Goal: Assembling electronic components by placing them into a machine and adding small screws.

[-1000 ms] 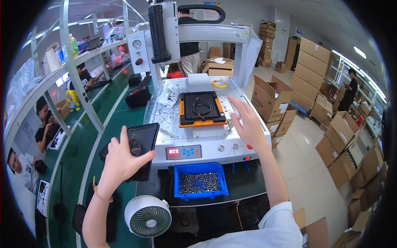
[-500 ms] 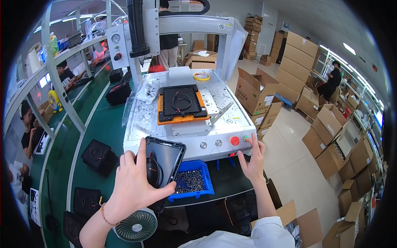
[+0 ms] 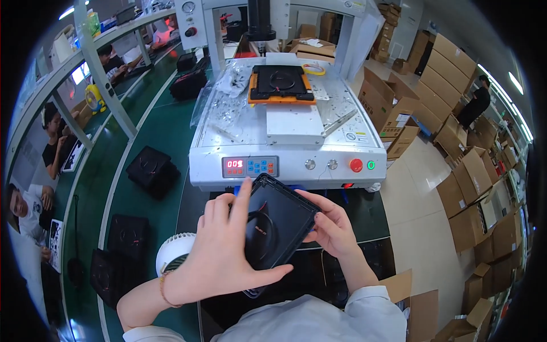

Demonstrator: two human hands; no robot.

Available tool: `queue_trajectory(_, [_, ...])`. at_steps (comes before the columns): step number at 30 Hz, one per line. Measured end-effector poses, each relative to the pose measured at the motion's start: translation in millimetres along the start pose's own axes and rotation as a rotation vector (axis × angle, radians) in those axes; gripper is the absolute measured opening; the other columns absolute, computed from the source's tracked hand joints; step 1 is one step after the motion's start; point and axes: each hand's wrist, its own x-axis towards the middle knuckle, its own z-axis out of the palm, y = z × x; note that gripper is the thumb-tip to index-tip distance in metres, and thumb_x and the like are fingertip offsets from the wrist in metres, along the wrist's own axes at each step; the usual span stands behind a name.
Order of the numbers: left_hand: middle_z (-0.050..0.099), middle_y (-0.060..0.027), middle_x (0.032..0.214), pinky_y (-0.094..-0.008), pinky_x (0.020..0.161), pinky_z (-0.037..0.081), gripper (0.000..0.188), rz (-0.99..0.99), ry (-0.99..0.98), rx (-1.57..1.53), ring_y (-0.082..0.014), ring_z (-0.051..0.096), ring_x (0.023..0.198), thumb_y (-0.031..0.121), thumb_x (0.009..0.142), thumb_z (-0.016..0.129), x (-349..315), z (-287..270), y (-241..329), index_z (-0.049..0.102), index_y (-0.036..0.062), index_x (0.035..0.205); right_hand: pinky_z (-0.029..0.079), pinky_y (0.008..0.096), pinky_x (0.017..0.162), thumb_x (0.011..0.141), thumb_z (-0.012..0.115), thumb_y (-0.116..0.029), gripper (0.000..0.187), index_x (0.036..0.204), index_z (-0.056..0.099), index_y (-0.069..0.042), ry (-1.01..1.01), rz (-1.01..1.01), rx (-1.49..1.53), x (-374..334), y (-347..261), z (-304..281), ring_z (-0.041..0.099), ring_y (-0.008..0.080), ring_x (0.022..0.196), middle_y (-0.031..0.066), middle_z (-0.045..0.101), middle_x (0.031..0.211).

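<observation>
A black rectangular plastic housing (image 3: 285, 228) with a raised rim and a coiled black cable inside is tilted before me. My left hand (image 3: 219, 245) spans its left side, index finger at the upper corner and thumb near the lower edge. With thumb and fingers, my right hand (image 3: 333, 225) grips its right corner. Behind it stands a white bench machine (image 3: 228, 151) with a keypad, a red button (image 3: 356, 165) and a green-ringed button (image 3: 371, 165). On its orange fixture (image 3: 282, 101) lies another black housing (image 3: 273, 82) with a coiled wire, near the dark vertical tool head (image 3: 260, 28).
Stacked black housings (image 3: 151, 171) lie on the green bench (image 3: 191, 117) at left. A white fan (image 3: 174, 251) is beside my left forearm. Open cardboard boxes (image 3: 387, 100) stand at right. Several people work along the left bench; another person (image 3: 476, 102) stands at far right.
My right hand has left the machine's green button and now grips the housing. The fixture has moved back on the machine and the tool head has moved right. My view has shifted.
</observation>
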Motion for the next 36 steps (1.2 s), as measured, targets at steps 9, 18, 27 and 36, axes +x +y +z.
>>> queue_trajectory(9, [0.037, -0.0207, 0.148, -0.0532, 0.111, 0.031, 0.095, -0.713, -0.158, -2.779, -0.0373, 0.041, 0.134, 0.077, 0.083, 0.038, -65.1, 41.8, -39.8, 0.03, 0.0088, 0.149, 0.061, 0.0309, 0.079, 0.098, 0.047, -0.007, 0.048, 0.143, 0.036, 0.003, -0.127, 0.188, 0.232, -9.3, 15.6, 5.1, 0.069, 0.0193, 0.096, 0.0147, 0.063, 0.118])
queue_trajectory(18, [0.022, -0.0278, 0.152, -0.0666, 0.108, 0.027, 0.094, -0.673, -0.396, -2.345, -0.0571, 0.028, 0.133, 0.077, 0.083, 0.039, -62.3, 70.7, -9.9, 0.018, 0.0177, 0.153, 0.044, 0.0254, 0.069, 0.076, 0.074, -0.001, 0.041, 0.115, 0.069, -0.015, -0.316, -0.23, -1.215, 21.6, -12.0, 28.4, 0.048, 0.0139, 0.079, 0.0044, 0.046, 0.106])
queue_trajectory(27, [0.027, -0.0259, 0.15, -0.067, 0.108, 0.026, 0.092, -0.677, -0.354, -2.322, -0.0507, 0.03, 0.136, 0.073, 0.085, 0.038, -64.3, 93.8, -17.0, 0.019, 0.0133, 0.152, 0.046, 0.0317, 0.081, 0.081, 0.072, -0.005, 0.011, 0.088, 0.064, -0.007, -0.602, -0.269, -1.108, 37.5, -12.9, 35.5, 0.054, 0.0215, 0.099, 0.0056, 0.056, 0.106])
queue_trajectory(36, [0.04, -0.0214, 0.141, -0.053, 0.104, 0.041, 0.089, -0.135, 0.158, -2.196, -0.0389, 0.05, 0.122, 0.052, 0.079, 0.049, -32.4, 67.5, -29.8, 0.026, -0.001, 0.146, 0.059, 0.0351, 0.064, 0.079, 0.071, 0.009, 0.009, 0.085, 0.064, 0.008, -0.767, -0.482, -0.15, -10.7, -41.3, 49.0, 0.07, 0.0301, 0.077, 0.021, 0.069, 0.086])
